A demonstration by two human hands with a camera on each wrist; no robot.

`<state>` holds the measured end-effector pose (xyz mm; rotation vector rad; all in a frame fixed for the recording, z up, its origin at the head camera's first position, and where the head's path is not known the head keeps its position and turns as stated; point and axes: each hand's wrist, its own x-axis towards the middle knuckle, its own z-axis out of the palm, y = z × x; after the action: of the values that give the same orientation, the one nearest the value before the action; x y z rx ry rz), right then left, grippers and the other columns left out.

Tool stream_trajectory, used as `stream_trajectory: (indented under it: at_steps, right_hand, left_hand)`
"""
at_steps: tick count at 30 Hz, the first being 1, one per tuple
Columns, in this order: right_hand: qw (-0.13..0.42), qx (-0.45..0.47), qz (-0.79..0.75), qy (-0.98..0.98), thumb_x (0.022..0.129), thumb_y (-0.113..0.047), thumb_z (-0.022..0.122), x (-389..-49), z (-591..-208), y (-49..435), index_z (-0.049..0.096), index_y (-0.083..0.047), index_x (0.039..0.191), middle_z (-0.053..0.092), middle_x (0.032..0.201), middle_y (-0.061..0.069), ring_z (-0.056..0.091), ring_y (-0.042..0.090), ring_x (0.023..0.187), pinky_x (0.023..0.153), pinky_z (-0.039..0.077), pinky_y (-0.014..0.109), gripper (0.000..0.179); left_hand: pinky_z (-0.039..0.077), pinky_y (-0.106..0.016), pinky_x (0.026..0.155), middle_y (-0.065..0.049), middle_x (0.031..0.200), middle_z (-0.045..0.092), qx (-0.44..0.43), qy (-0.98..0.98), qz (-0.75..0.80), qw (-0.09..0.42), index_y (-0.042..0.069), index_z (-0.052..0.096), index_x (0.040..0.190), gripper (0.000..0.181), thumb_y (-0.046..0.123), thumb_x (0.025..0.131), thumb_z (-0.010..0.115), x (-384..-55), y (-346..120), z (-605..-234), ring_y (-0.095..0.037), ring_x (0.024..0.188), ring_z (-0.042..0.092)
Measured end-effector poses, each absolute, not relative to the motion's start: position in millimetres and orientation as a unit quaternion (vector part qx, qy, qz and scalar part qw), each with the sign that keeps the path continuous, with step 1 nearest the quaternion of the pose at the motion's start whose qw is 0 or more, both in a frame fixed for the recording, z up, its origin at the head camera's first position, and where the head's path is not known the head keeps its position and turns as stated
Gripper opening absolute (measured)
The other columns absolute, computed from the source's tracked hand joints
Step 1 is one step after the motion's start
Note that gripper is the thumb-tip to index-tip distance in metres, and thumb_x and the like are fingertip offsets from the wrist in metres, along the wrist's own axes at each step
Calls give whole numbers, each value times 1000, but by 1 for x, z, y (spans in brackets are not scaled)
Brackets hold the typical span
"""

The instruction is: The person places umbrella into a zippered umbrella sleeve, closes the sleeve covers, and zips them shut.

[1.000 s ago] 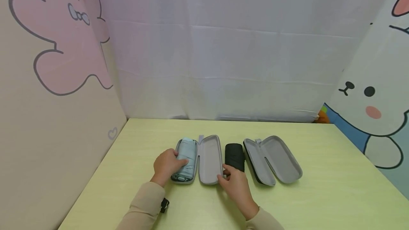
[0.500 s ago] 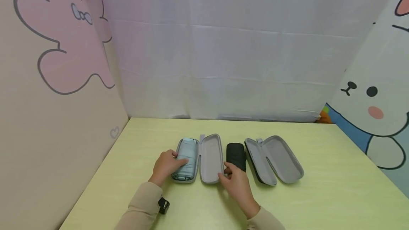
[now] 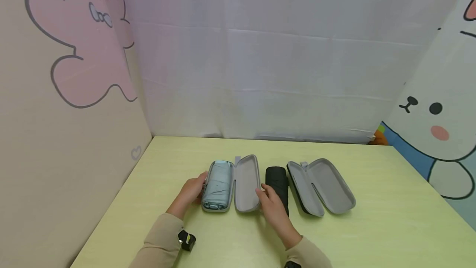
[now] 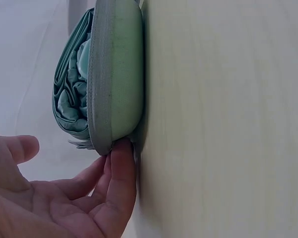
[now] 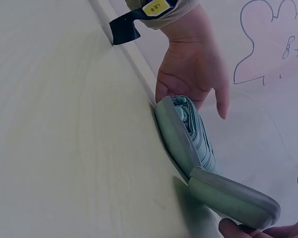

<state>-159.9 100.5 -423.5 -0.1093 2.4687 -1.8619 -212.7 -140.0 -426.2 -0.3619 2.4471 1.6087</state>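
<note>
The largest item is the hanging white creased cloth backdrop [image 3: 275,61], at 12 o'clock from you, beyond the pale yellow, faintly grained table [image 3: 357,243]. On the table, a little past centre, your rectangular hard-shell case with pale green outside and grey lining [image 4: 126,69] lies unfolded. Its base is at the 9 o'clock side. Its grey-lined lid [image 3: 247,185] is at 3 o'clock, tilted, with its outer edge raised above the table.

At 3 o'clock from the lid, well apart, a second hard-shell case, black outside with grey lining [image 3: 334,189], also lies unfolded. Between them lies a rolled, oblong black fabric bundle [image 3: 277,182], just beside that second case and partly behind your right hand.

A rolled, oblong light blue-green fabric bundle [image 3: 218,186] sits lengthwise inside the pale green base and stands above its rim.

Your left hand [image 3: 192,188] is at 9 o'clock of the base. Its fingertips touch the base's outer wall near the table; the thumb is spread clear, pinching nothing. Your right hand [image 3: 274,209] is at 4 o'clock of the lid, fingertips under its outer edge. The right wrist view shows that thumb spread away from the lid.

The smallest item noted is the black strap device [image 3: 187,240] at your left wrist.
</note>
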Motion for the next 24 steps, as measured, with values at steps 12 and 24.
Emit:
stream_trajectory:
  at_steps: [12, 24]
  right_hand:
    - [47, -41, -680, 730, 103, -33, 29, -163, -425, 95, 35, 13, 130, 50, 111, 23, 56, 29, 93, 83, 47, 44, 54]
    - [38, -68, -689, 721, 103, -31, 28, -160, -427, 84, 41, 11, 123, 51, 113, 20, 57, 28, 93, 81, 48, 44, 48]
  left_hand:
    - [49, -28, 58, -17, 97, 58, -145, 812, 556, 105, -12, 53, 118, 60, 41, 98, 33, -217, -139, -427, -19, 73, 56]
    - [50, -29, 59, -17, 100, 58, -148, 799, 573, 106, -12, 52, 118, 61, 42, 98, 32, -217, -139, -427, -19, 75, 55]
